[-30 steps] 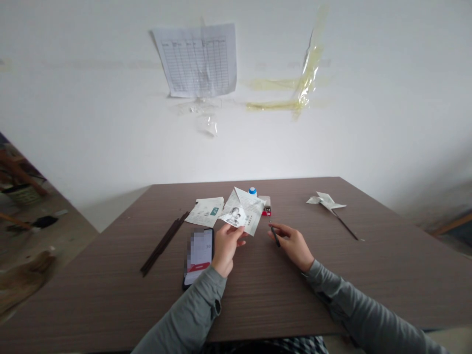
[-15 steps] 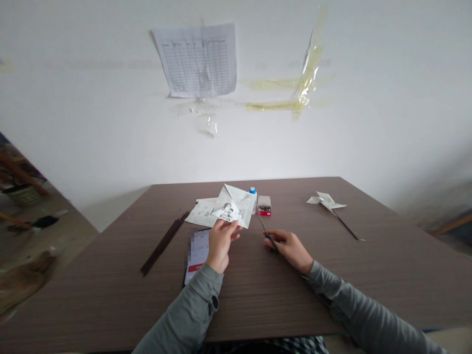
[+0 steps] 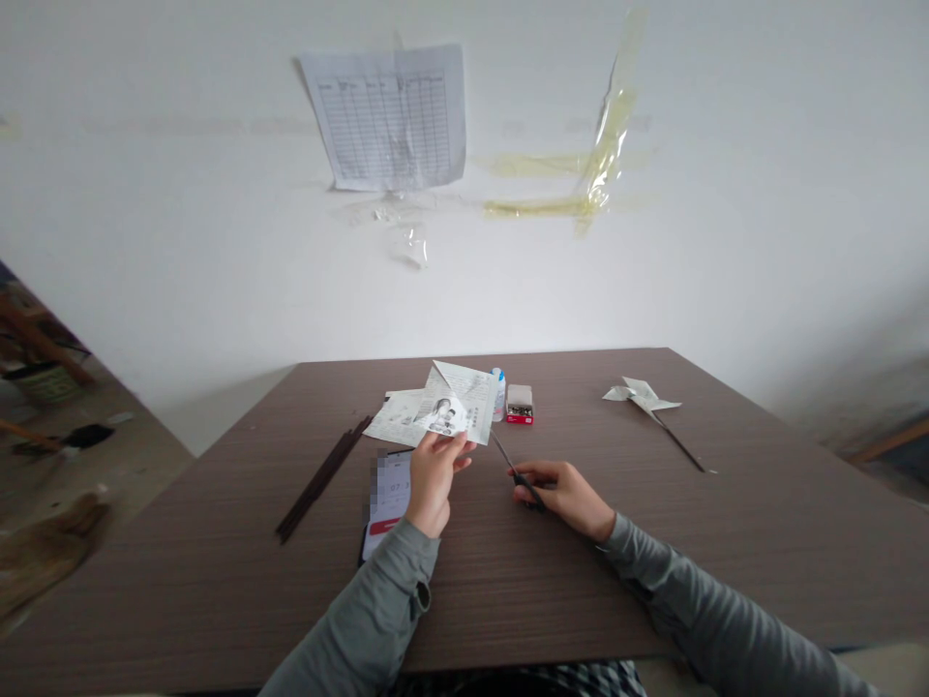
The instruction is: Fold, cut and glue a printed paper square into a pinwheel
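My left hand [image 3: 435,477] pinches the lower edge of a square printed sheet of paper [image 3: 471,392], which has a slit or crease running in from its upper left corner. My right hand [image 3: 562,494] grips a pair of scissors [image 3: 528,489] by the dark handles. The thin blades point up and left, with their tips close to the paper's lower right corner; whether they touch it I cannot tell. Behind the held sheet, another piece of printed paper [image 3: 394,416] lies on the table.
A phone [image 3: 388,499] lies beside my left wrist, and dark thin sticks [image 3: 323,479] rest further left. A blue-capped bottle [image 3: 498,395] and a small red box [image 3: 520,405] stand behind the scissors. To the right lies a paper pinwheel [image 3: 644,395] on a stick. All are on the brown table [image 3: 726,581].
The scissors and my right hand have shifted slightly left, the blade tips now lower near the paper's corner. The held paper has also moved a little left, uncovering more of the bottle.
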`<state>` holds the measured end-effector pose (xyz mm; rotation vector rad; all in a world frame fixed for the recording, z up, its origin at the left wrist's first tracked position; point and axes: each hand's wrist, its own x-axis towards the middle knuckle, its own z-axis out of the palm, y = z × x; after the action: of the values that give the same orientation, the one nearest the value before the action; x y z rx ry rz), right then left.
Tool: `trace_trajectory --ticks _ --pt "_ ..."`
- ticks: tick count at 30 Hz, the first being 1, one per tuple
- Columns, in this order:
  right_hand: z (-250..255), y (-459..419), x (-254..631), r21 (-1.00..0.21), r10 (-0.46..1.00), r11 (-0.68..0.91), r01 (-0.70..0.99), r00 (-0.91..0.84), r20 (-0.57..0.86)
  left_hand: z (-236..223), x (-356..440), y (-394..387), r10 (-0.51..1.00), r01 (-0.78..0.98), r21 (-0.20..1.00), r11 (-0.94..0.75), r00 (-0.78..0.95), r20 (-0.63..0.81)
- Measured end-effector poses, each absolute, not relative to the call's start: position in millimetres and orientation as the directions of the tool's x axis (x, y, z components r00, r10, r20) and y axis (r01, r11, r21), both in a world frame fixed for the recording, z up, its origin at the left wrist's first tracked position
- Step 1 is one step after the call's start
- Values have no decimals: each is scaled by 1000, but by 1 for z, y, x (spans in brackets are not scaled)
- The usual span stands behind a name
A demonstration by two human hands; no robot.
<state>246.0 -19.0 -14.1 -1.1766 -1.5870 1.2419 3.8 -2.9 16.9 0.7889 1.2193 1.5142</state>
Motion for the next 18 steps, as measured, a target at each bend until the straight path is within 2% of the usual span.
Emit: trace_trajectory --ticks 18 --pt "-21 -17 244 -973 951 113 199 -305 48 14 2 -2 949 -322 946 -39 -308 -66"
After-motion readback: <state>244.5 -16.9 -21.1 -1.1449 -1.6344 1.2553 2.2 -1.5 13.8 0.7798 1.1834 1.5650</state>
